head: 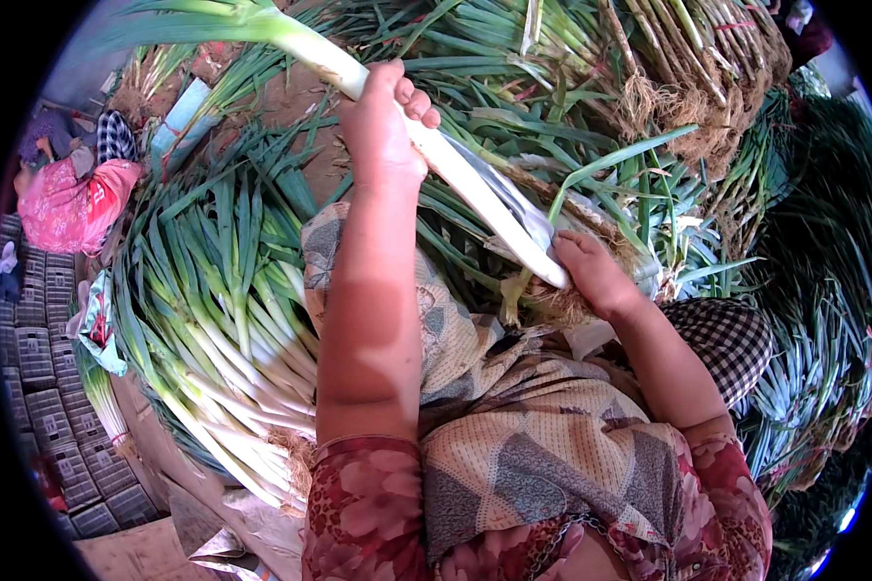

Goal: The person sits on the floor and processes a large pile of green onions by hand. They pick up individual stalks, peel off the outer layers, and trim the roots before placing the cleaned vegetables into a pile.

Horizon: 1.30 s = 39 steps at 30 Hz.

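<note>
My left hand is closed around the white shaft of a large leek-like green onion, whose green leaves reach to the top left. At the lower right, my right hand is at the root end of the shaft, its fingers pinching a thin, pale strip that stands apart from the shaft. Whether this strip is peeled skin or something else is hard to tell. Under my right hand lie tangled roots and loose green leaves.
White-shafted green onions are heaped at left. Unpeeled bundles with muddy roots lie at upper right, more bundles at far right. A person in pink sits at far left, near stacked grey blocks or packages.
</note>
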### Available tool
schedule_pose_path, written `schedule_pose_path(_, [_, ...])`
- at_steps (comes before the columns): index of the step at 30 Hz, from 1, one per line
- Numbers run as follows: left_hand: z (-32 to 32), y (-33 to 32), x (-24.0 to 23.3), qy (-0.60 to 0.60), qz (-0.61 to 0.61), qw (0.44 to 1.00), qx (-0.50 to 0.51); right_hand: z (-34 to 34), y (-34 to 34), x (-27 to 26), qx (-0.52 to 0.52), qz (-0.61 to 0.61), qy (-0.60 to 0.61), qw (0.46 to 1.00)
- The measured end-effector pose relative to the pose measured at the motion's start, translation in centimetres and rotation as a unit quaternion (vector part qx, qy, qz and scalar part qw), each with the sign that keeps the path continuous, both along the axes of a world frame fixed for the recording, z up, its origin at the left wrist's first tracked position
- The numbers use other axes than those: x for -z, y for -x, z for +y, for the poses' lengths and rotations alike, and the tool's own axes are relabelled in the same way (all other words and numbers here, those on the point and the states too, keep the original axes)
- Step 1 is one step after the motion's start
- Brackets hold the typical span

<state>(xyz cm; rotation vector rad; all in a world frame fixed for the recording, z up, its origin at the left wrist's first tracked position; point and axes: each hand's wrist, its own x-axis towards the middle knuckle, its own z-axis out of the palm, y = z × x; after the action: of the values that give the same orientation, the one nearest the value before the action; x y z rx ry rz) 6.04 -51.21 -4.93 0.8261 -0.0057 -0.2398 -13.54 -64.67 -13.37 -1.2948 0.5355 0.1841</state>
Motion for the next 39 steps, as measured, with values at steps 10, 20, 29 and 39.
schedule_pose_path(10, [3.1,-1.2,-1.0,0.273,-0.108,0.922,0.251,-2.5,0.7,0.1,0.022,-0.024,-0.237,0.971])
schedule_pose_path(20, [2.8,-0.7,-1.9,0.155,-0.091,0.967,0.178,1.2,3.1,-1.6,-0.110,-0.251,0.321,0.907])
schedule_pose_path(29, [3.7,-3.9,2.5,0.032,0.119,0.992,-0.017,-0.4,4.9,1.0,-0.021,-0.246,0.370,0.896])
schedule_pose_path(39, [3.6,-2.0,-0.5,0.022,0.047,0.998,-0.032,-1.9,4.8,-2.2,-0.215,-0.206,0.386,0.873])
